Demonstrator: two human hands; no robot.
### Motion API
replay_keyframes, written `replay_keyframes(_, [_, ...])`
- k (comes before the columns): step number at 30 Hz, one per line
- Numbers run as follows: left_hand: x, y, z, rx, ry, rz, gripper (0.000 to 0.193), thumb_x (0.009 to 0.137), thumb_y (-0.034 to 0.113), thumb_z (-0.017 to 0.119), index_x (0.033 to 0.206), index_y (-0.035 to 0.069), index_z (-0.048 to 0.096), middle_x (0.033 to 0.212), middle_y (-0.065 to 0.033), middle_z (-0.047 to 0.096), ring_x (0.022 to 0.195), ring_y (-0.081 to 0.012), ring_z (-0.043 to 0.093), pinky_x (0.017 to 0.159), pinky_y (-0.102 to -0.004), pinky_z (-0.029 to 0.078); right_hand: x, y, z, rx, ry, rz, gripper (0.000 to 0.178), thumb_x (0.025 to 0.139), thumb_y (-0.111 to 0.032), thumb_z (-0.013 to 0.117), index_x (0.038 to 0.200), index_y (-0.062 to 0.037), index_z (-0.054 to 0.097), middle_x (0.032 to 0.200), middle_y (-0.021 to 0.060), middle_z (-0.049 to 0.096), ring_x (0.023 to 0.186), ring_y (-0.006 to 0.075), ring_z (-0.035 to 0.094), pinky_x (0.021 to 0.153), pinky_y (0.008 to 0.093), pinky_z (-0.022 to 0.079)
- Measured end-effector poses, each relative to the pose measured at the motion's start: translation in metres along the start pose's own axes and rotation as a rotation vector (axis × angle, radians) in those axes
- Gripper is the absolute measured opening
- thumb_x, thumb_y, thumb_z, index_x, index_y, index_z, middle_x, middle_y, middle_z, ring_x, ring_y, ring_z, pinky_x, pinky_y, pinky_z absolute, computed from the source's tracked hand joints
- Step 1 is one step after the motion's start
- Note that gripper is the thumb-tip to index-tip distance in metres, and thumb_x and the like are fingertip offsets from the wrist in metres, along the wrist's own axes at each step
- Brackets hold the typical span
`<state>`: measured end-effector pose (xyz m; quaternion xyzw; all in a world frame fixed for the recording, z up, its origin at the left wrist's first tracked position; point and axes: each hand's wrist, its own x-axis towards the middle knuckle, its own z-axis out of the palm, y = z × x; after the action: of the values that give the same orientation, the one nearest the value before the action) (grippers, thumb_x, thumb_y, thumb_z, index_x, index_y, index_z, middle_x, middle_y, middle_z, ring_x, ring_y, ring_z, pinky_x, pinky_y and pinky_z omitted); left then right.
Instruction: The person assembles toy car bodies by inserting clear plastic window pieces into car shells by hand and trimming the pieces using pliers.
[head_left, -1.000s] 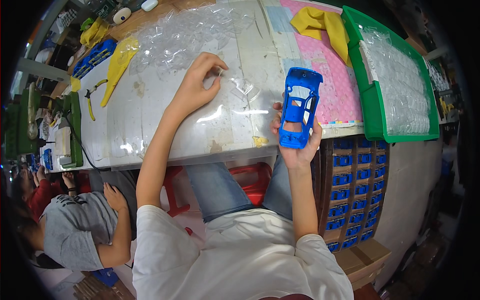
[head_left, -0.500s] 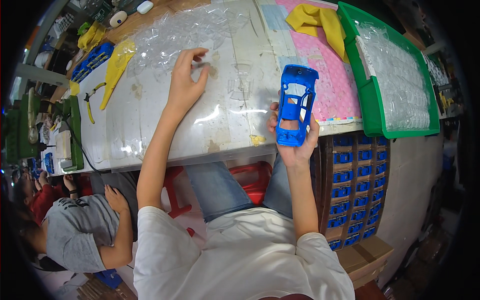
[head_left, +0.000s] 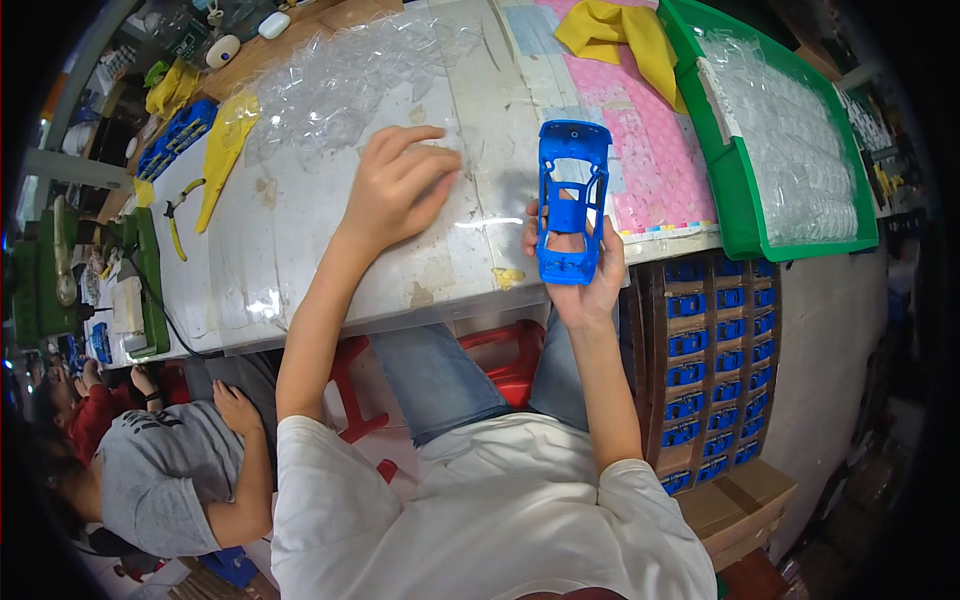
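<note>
My right hand (head_left: 588,285) holds a blue plastic toy car body (head_left: 567,215) over the table's near edge. The shell stands on end with its window openings showing and the fingers wrapped round its lower part. Left of it, above the white tabletop (head_left: 330,260), my left hand (head_left: 400,190) has its fingers curled in toward the thumb. Whatever may be between those fingertips is hidden or too clear to make out. Beyond my left hand lies a loose pile of clear plastic pieces (head_left: 350,75).
A green tray (head_left: 740,190) of clear parts stands at the right beside a yellow cloth (head_left: 625,40). Yellow-handled pliers (head_left: 177,220) lie at the left. A partitioned box of blue car bodies (head_left: 700,370) stands below the table. A person in grey (head_left: 170,470) sits to my left.
My left hand has moved right and its fingers have curled in. The single clear piece seen earlier on the table there no longer shows. The car body has shifted slightly left and stands straighter.
</note>
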<state>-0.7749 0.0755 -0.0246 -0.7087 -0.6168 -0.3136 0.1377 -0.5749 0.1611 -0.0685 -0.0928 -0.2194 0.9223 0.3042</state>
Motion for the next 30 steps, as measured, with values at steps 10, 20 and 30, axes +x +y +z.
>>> replay_keyframes(10, [-0.023, 0.115, 0.027, -0.101, 0.24, 0.164, 0.015, 0.069, 0.002, 0.061, 0.083, 0.001, 0.056, 0.092, -0.0129, 0.06, 0.089, -0.0297, 0.059, 0.073, -0.0355, 0.053, -0.002, -0.003, 0.002, -0.046, 0.007, 0.018, 0.054, 0.086, -0.036, 0.031, 0.126, 0.0, 0.037, 0.114, 0.0249, 0.048, 0.089, 0.0279, 0.055, 0.081, 0.0371, 0.047])
replay_keyframes(20, [-0.018, 0.117, 0.039, -0.104, 0.25, -0.036, 0.021, 0.062, -0.001, 0.061, 0.082, 0.0, 0.058, 0.087, -0.0103, 0.06, 0.088, -0.0265, 0.06, 0.072, -0.0343, 0.052, 0.0, 0.001, 0.007, -0.21, 0.004, -0.068, 0.049, 0.087, -0.03, 0.033, 0.128, -0.0041, 0.033, 0.103, 0.0113, 0.055, 0.084, 0.0175, 0.059, 0.078, 0.0291, 0.048])
replay_keyframes(30, [-0.025, 0.118, 0.041, -0.128, 0.276, -0.047, 0.022, 0.061, -0.002, 0.062, 0.082, 0.001, 0.059, 0.086, -0.0098, 0.059, 0.087, -0.0265, 0.06, 0.071, -0.0336, 0.051, -0.001, 0.0, 0.008, -0.285, 0.056, -0.069, 0.055, 0.085, -0.036, 0.029, 0.128, -0.0025, 0.034, 0.104, 0.0224, 0.055, 0.08, 0.0213, 0.059, 0.073, 0.0312, 0.049])
